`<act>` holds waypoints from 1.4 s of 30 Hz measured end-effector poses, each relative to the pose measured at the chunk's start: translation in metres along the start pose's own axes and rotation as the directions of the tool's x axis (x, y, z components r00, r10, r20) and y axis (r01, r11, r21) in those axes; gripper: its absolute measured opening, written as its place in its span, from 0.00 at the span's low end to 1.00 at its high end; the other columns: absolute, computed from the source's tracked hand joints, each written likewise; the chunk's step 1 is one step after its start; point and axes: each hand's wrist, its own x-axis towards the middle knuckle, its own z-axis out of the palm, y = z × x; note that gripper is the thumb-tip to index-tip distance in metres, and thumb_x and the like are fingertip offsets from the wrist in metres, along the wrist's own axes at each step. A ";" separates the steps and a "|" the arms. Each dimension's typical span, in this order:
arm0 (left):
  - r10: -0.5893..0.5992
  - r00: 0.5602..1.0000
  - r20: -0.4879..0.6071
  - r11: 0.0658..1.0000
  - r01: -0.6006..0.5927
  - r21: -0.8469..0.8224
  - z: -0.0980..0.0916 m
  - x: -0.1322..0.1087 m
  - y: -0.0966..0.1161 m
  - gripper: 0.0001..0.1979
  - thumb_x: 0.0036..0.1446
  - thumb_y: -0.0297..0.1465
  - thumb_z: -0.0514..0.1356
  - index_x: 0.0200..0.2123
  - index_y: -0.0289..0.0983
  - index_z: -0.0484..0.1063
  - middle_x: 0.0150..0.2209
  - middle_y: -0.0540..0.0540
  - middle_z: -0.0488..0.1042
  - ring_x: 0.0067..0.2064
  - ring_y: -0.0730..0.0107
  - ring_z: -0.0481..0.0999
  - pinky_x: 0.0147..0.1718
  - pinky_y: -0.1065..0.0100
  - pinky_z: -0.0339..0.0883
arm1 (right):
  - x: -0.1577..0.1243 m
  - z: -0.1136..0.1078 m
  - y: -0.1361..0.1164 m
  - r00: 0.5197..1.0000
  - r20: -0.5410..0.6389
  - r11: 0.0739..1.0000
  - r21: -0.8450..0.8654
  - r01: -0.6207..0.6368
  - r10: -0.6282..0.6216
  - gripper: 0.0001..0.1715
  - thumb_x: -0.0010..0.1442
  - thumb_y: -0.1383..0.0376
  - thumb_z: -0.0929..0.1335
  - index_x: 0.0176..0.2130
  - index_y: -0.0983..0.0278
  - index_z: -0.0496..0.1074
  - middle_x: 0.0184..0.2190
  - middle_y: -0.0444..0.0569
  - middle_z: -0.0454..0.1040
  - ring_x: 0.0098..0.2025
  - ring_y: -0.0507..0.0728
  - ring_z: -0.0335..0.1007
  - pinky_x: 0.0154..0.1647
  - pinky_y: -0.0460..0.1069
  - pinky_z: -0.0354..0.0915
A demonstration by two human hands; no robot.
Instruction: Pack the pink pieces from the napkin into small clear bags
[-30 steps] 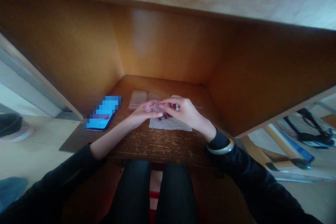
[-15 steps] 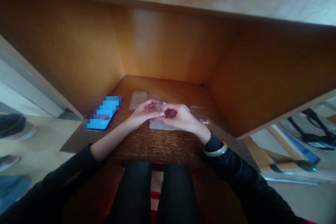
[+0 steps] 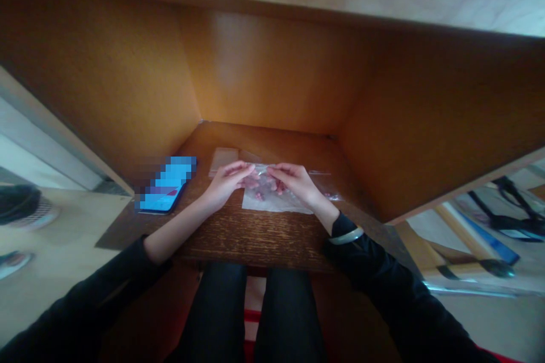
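Note:
Between my hands is a small clear plastic bag [image 3: 263, 177], with a few small reddish pieces [image 3: 259, 196] showing in or under it. My left hand [image 3: 227, 180] pinches the bag's upper left edge between thumb and fingers. On the other side my right hand [image 3: 293, 178] pinches its upper right edge. Beneath them a whitish sheet [image 3: 276, 204] lies on the brown wooden surface. Whether all the reddish pieces are inside the bag is hard to make out.
A phone with a lit, blurred screen [image 3: 166, 187] lies at the left. Behind my left hand is a stack of clear bags [image 3: 224, 159]; another clear bag [image 3: 326, 187] lies at the right. Wooden panels [image 3: 276, 74] enclose the back and sides. A waste basket [image 3: 29, 207] stands on the floor.
My right hand held dark red pieces in its curled fingers; it now pinches the bag's edge. The bag hangs spread between both hands, with reddish pieces showing lower down.

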 end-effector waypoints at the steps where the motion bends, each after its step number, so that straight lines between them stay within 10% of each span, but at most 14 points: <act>1: 0.004 1.000 0.004 1.000 -0.004 0.008 0.000 -0.001 0.001 0.13 0.50 0.38 0.67 0.31 0.34 0.74 0.31 0.47 0.79 0.31 0.71 0.79 0.33 0.70 0.71 | 0.000 0.001 0.000 1.000 0.002 1.000 0.025 -0.011 0.011 0.15 0.54 0.54 0.71 0.29 0.63 0.71 0.17 0.39 0.69 0.17 0.47 0.63 0.18 0.44 0.58; 21: 0.168 0.979 0.114 0.896 -0.200 0.397 0.001 -0.006 0.005 0.09 0.54 0.36 0.61 0.32 0.36 0.73 0.32 0.47 0.78 0.35 0.69 0.78 0.37 0.67 0.71 | -0.007 0.013 -0.002 0.982 0.158 0.994 0.030 0.102 -0.105 0.14 0.59 0.55 0.69 0.31 0.63 0.69 0.19 0.38 0.66 0.17 0.46 0.59 0.17 0.42 0.56; 42: 0.221 0.960 0.174 0.855 -0.276 0.438 0.005 -0.004 0.003 0.10 0.56 0.37 0.60 0.32 0.36 0.73 0.31 0.48 0.77 0.32 0.71 0.76 0.33 0.70 0.68 | -0.014 0.013 -0.012 0.983 0.184 1.000 0.022 0.009 -0.013 0.13 0.60 0.56 0.67 0.30 0.63 0.67 0.16 0.36 0.66 0.13 0.44 0.55 0.10 0.40 0.49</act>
